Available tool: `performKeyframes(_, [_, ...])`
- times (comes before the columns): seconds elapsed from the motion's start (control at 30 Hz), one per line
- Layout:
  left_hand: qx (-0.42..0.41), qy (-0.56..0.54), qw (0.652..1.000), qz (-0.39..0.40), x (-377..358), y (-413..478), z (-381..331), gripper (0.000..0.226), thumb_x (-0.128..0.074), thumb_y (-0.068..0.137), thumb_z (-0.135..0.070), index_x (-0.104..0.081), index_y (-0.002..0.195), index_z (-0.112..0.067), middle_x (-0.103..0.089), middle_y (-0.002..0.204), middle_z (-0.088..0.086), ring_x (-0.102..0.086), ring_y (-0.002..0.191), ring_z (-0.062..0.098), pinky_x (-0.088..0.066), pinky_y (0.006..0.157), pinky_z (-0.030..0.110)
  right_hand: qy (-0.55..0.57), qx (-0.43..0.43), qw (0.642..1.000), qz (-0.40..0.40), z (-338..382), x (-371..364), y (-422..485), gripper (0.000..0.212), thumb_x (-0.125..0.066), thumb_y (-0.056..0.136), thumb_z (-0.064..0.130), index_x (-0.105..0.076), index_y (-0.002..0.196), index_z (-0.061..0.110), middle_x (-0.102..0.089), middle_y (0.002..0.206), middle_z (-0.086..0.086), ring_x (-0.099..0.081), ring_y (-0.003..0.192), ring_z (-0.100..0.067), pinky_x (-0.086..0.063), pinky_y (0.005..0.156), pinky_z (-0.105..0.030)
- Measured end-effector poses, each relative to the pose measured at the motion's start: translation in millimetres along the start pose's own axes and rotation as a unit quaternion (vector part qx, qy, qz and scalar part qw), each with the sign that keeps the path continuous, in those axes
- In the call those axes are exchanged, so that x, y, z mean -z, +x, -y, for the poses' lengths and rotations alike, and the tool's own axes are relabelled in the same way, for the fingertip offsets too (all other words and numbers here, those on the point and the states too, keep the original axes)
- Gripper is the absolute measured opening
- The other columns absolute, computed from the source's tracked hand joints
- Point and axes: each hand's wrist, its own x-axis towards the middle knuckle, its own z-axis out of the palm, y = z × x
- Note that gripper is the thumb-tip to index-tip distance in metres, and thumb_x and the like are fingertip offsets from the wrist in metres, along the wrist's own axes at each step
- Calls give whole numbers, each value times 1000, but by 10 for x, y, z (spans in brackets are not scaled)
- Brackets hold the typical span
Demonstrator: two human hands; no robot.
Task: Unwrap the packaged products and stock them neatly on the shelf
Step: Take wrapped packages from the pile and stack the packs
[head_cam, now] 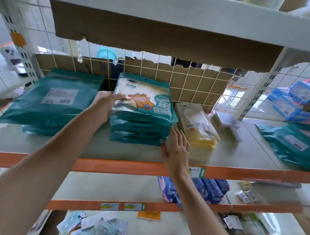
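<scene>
A stack of teal packs [141, 127] stands in the middle of the shelf [95, 148]; its top pack [144, 98] shows a cartoon bear in yellow. My left hand [104, 105] rests on the stack's left side, thumb under the upper packs and fingers laid over the top pack's left edge. My right hand [176, 149] is flat and open against the stack's lower right corner, fingers pointing up. A second teal stack [51, 101] lies face down to the left.
Yellow-and-white packs [197, 125] lie right of the middle stack, then small flat packs [225, 124] and more teal packs [293, 144] at far right. A wire grid with cardboard [188, 79] backs the shelf. Lower shelves hold purple packs [208, 190] and loose packets [94, 225].
</scene>
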Motion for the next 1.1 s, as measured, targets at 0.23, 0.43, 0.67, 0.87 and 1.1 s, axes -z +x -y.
performKeyframes(0.23, [-174,191,963,-82,-41,2,144,57,-68,83,-14,-45,135,-8,-54,129,8,-52,102,15,-45,75,17,-5,-2,1000,-19,-28,-49,-6,57,-41,88,41,-42,135,8,-53,134,-10,-46,127,-29,-35,104,-41])
performKeyframes(0.43, [-385,432,811,84,16,-210,290,64,-58,73,-66,-52,129,-35,-42,143,-6,-37,131,14,-27,110,40,-8,6,999,-37,-44,-80,-10,57,-42,88,41,-40,135,9,-55,131,-9,-48,125,-28,-35,103,-37])
performKeyframes(0.67, [-443,553,701,80,-89,-194,277,45,-50,90,-43,-49,134,-33,-45,141,-10,-43,130,15,-32,105,34,3,11,999,-46,-46,-71,-13,58,-41,87,41,-36,136,10,-55,132,-9,-49,125,-28,-32,103,-36])
performKeyframes(0.87, [-445,570,687,70,-99,-54,293,42,-42,95,-39,-46,136,-31,-44,143,-8,-40,133,17,-30,106,34,-1,12,999,-41,-47,-64,-16,60,-42,87,42,-40,136,8,-55,132,-8,-48,125,-27,-36,102,-37])
performKeyframes(1.1, [-401,624,667,76,-192,12,356,63,-18,89,-61,-25,145,-34,-27,152,-5,-22,141,16,-19,113,40,-6,14,999,-30,-47,-65,-20,60,-40,87,42,-40,136,8,-56,129,-10,-50,122,-29,-40,100,-41])
